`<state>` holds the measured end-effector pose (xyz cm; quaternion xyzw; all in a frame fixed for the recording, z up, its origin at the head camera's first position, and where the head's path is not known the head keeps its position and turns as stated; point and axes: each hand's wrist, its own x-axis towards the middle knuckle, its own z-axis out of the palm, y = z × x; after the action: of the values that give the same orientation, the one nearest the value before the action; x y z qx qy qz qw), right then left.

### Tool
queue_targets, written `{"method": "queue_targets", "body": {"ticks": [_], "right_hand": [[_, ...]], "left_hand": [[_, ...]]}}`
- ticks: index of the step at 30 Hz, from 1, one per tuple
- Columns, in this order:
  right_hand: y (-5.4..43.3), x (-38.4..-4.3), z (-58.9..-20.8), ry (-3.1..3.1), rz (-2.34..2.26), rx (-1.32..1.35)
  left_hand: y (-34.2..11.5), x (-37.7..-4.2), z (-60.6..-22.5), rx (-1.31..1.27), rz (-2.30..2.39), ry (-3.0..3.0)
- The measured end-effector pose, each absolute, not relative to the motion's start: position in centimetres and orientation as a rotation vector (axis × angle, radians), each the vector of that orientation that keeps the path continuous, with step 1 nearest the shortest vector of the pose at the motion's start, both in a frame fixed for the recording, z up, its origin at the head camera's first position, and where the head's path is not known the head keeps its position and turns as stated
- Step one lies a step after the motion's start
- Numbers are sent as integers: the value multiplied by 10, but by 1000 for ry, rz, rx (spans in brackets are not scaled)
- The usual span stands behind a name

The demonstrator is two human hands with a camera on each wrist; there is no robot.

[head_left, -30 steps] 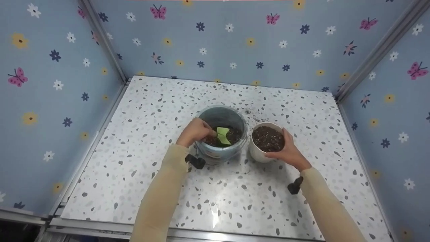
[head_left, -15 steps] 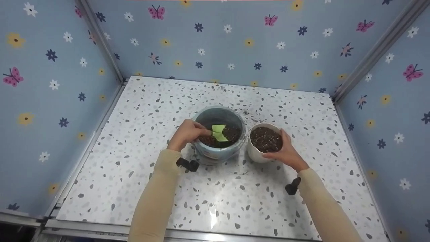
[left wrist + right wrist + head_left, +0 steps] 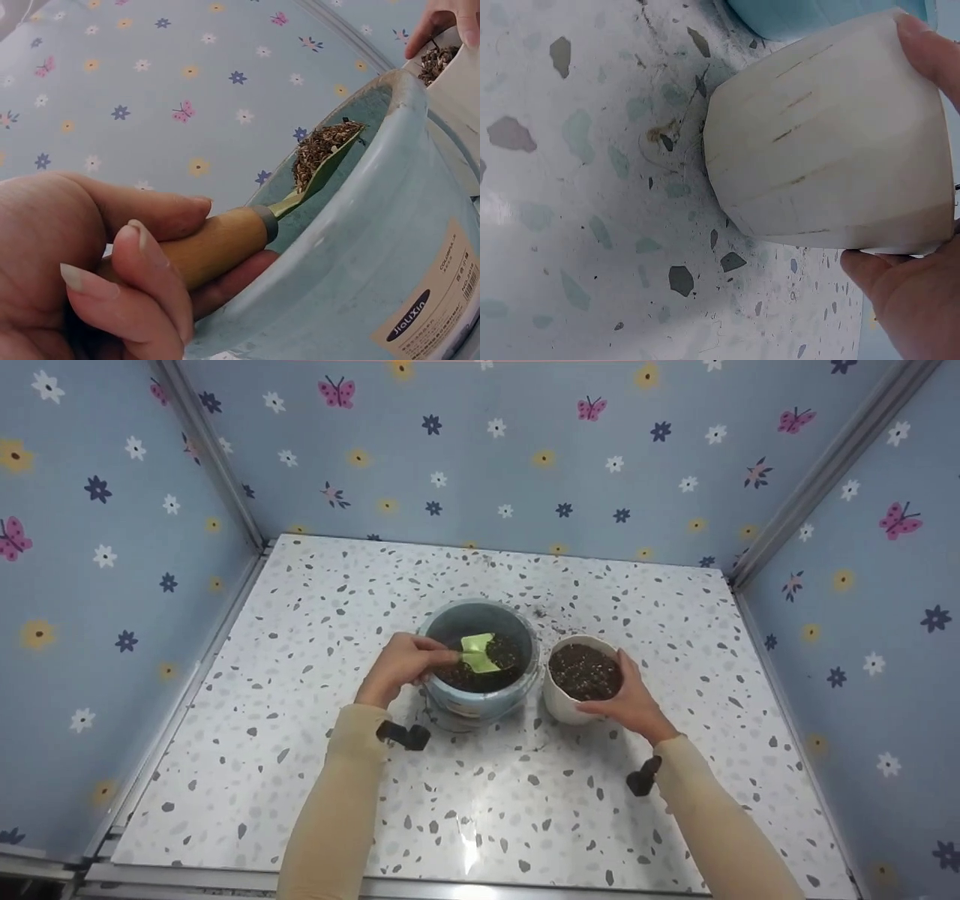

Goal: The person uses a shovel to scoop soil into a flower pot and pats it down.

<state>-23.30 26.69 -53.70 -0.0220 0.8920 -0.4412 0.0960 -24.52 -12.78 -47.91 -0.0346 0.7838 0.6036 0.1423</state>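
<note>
My left hand point(image 3: 403, 666) grips a small garden trowel by its wooden handle point(image 3: 225, 244). Dark soil point(image 3: 321, 154) lies heaped on the trowel's green blade point(image 3: 480, 654), which is inside the rim of a light-blue bucket point(image 3: 487, 706). More soil point(image 3: 506, 654) shows in the bucket, around the blade. To the right stands a white pot point(image 3: 561, 701), filled near its rim with dark soil point(image 3: 585, 671). My right hand point(image 3: 636, 706) holds this pot, thumb and fingers spread round its right side. In the right wrist view the pot's wall point(image 3: 817, 150) bears brown streaks.
Bucket and pot stand close together on a white speckled tabletop point(image 3: 450, 787). Some spilled soil point(image 3: 538, 613) lies behind them. Blue patterned panels point(image 3: 487, 457) enclose the table at the back and both sides.
My left hand has drawn back leftward to the bucket's rim, and the trowel blade has come with it, turning slightly. The right hand keeps its hold on the pot. The head view has shifted a little.
</note>
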Motion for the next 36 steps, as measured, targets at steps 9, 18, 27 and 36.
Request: {"method": "queue_targets", "body": {"ticks": [9,18,27,36], "right_hand": [[266,-233,-537,2748,-1324,-183],[272,-230,-538,2766,-1309,-183],[272,-229,-533,2654,-1261,-126],[270,-229,-527,2634,-1263,-107]], "left_hand": [[-128,-247,-474,-80,1810,2246],[-113,-248,-462,-20,1920,2197],[-74,-249,-463,40,1920,2181],[-34,-254,-471,42,1845,2224]]}}
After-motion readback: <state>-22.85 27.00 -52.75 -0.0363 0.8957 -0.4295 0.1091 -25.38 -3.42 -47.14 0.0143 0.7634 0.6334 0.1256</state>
